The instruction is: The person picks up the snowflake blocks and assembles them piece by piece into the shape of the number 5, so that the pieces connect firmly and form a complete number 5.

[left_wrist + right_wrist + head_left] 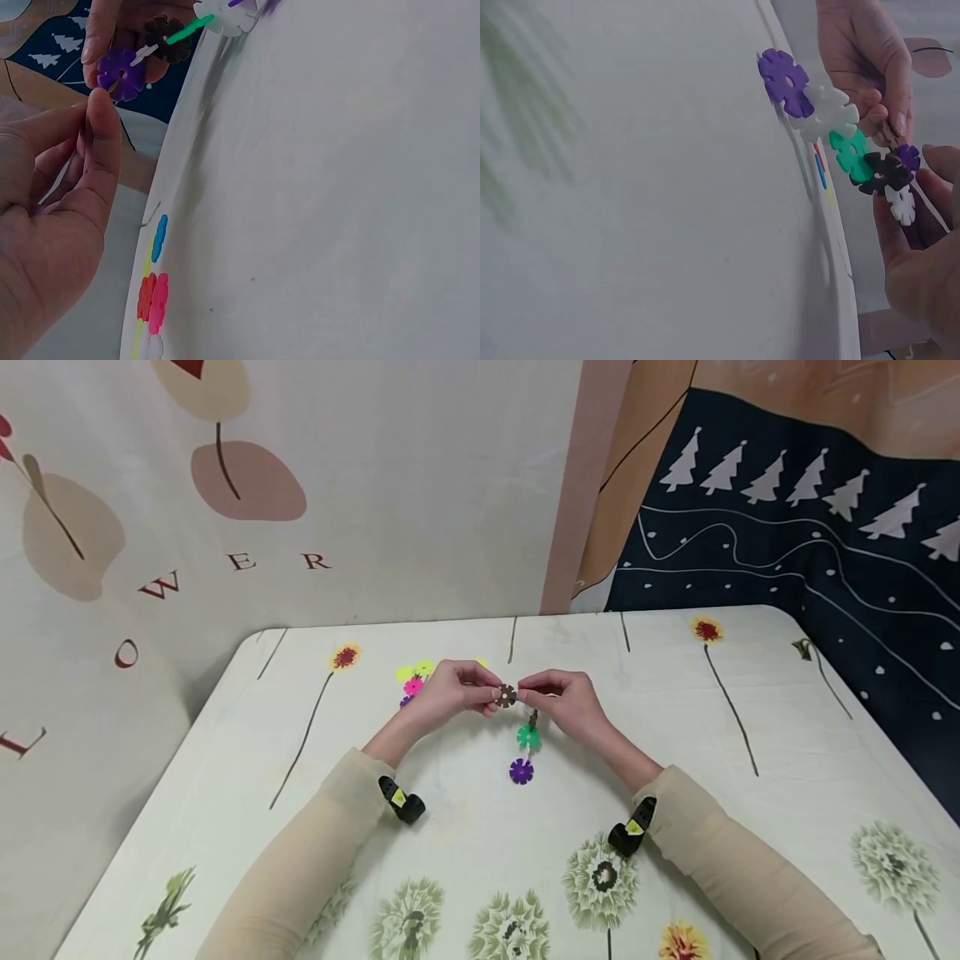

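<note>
Both hands meet above the table, working on slotted plastic flower discs. My left hand (456,689) pinches a brown disc (507,696) between thumb and fingers. Close beside it, my right hand (573,703) grips the upper end of a chain of linked discs. In the right wrist view the chain shows a large purple disc (781,81) at its far end, followed by a white disc (832,112), a green disc (849,154) and a dark brown disc (877,171). A small purple disc (909,159) and another white disc (902,206) sit by the right fingertips.
Loose discs lie on the table behind the left hand, among them yellow (423,667) and pink (413,686) ones. The left wrist view also shows a blue disc (159,238) and a red disc (144,300). A flower-printed cloth (465,877) covers the table; patterned hangings stand behind.
</note>
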### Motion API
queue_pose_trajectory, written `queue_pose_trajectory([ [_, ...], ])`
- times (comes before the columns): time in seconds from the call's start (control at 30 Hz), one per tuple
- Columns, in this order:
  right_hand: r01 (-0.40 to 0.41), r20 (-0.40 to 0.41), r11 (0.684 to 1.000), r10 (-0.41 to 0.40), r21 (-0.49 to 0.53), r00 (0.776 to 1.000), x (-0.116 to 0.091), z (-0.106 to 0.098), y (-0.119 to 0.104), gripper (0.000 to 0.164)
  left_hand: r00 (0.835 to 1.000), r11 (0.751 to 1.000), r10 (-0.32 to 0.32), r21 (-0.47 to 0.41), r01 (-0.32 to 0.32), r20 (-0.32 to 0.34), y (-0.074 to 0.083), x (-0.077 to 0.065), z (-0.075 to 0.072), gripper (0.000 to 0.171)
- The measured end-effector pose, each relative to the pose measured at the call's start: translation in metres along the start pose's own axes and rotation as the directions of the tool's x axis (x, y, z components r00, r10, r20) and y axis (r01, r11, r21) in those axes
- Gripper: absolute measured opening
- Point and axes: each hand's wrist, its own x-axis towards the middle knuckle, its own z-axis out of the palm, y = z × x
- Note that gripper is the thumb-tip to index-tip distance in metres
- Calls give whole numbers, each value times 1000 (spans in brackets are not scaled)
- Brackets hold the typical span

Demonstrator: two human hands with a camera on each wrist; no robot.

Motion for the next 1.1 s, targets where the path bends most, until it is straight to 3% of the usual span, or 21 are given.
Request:
queue_pose_trajectory([
  [0.37, 31, 59, 996, -26, -85, 998, -1, 7, 0, 41, 999, 997, -36, -66, 36, 5, 0, -2, 2, 19],
  [0.63, 86, 60, 990, -79, -111, 995, -1, 11, 1, 41, 999, 992, -37, -123, 39, 26, 0, -1, 3, 21],
  [0.83, 103, 58, 989, -97, -103, 994, 0, 12, 3, 36, 999, 995, -28, -99, 30, 19, 2, -2, 1, 21],
  [0.97, 97, 54, 988, -91, -116, 994, 0, 11, 2, 36, 998, 997, 8, -79, -13, -62, 1, 0, -5, 26],
  [1.1, 75, 52, 987, -69, -144, 996, 0, 9, 1, 37, 981, 999, 31, -8, -33, -194, -2, 5, -16, 30],
])
